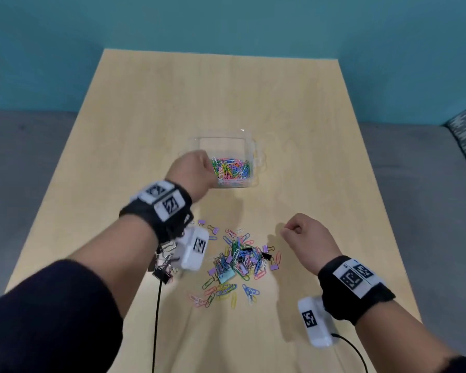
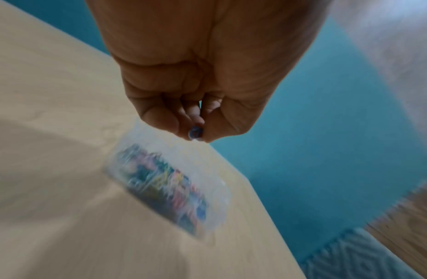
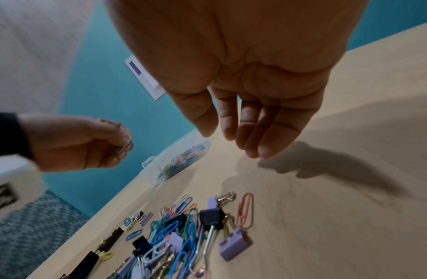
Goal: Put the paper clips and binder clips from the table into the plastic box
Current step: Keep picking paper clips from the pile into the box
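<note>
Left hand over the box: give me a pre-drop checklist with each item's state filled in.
1. Left hand holds a clip: ok, its fingertips pinch a blue paper clip.
2. Hand is above the plastic box: ok in the head view, over the box's left edge; how high it hangs, cannot tell.
3. Box is open with room left: ok, no lid over it and the paper clips inside fill only the near part.
4. Right hand is clear of the box: ok, empty, fingers relaxed, beside the pile.
5. Table is cleared: not ok, many paper clips and binder clips remain.
</note>
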A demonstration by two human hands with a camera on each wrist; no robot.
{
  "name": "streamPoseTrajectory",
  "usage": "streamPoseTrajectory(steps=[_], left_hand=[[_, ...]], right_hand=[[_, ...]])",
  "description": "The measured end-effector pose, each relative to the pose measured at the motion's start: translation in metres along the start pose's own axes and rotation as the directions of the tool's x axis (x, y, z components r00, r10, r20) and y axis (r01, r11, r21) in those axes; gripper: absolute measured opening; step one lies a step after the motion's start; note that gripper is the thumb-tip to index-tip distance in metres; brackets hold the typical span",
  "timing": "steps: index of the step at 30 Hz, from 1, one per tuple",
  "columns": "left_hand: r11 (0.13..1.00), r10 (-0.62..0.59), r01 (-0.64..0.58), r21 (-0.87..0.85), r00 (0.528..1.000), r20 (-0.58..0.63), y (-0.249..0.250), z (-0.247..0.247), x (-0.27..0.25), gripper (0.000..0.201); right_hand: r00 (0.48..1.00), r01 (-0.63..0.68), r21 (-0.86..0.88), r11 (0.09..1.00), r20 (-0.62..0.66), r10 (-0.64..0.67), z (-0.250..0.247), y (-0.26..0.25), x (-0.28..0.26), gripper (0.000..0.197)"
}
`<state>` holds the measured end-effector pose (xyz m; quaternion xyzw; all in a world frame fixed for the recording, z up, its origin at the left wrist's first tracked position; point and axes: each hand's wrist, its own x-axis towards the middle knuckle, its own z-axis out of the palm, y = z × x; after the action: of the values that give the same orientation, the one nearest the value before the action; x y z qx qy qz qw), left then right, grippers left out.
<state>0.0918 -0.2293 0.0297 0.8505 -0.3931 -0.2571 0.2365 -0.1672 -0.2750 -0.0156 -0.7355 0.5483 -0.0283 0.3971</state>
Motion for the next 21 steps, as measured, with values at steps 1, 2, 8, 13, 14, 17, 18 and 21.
streamPoseTrajectory(steps=[1,2,8,13,14,17,18,21], left_hand=[[1.000,0.005,-0.005,-0.008,1.000,-0.028,0.005,-0.006,0.011,0.007],[1.000,0.005,-0.006,-0.012,0.999,-0.044,0.009,-0.010,0.020,0.007],[0.997,0.049,-0.047,0.055,0.998,-0.042,-0.005,-0.003,0.015,0.016],[0.969,0.177,-0.189,0.162,0.981,0.086,-0.045,0.034,-0.068,0.030],[0.945,0.232,-0.255,0.206,0.964,0.128,-0.058,0.044,-0.088,0.034],[0.868,0.325,-0.380,0.319,0.922,0.212,-0.093,0.070,-0.137,0.048],[0.848,0.346,-0.400,0.347,0.915,0.209,-0.102,0.075,-0.149,0.049],[0.807,0.362,-0.414,0.421,0.910,0.202,-0.115,0.085,-0.173,0.051]], right_hand=[[1.000,-0.002,0.011,1.000,0.001,0.002,0.001,-0.001,0.000,0.013],[1.000,-0.003,0.016,1.000,0.004,0.003,0.001,-0.003,0.000,0.013],[0.998,0.023,-0.075,0.997,0.067,-0.018,0.004,-0.003,-0.007,0.008],[0.973,0.225,-0.385,0.895,0.140,-0.184,0.011,0.020,-0.029,0.020],[0.961,0.276,-0.438,0.855,0.152,-0.232,0.015,0.025,-0.037,0.023],[0.930,0.366,-0.541,0.757,0.183,-0.319,0.028,0.037,-0.059,0.044],[0.927,0.372,-0.566,0.736,0.179,-0.330,0.032,0.041,-0.065,0.053],[0.942,0.324,-0.626,0.709,0.141,-0.306,0.041,0.049,-0.079,0.069]])
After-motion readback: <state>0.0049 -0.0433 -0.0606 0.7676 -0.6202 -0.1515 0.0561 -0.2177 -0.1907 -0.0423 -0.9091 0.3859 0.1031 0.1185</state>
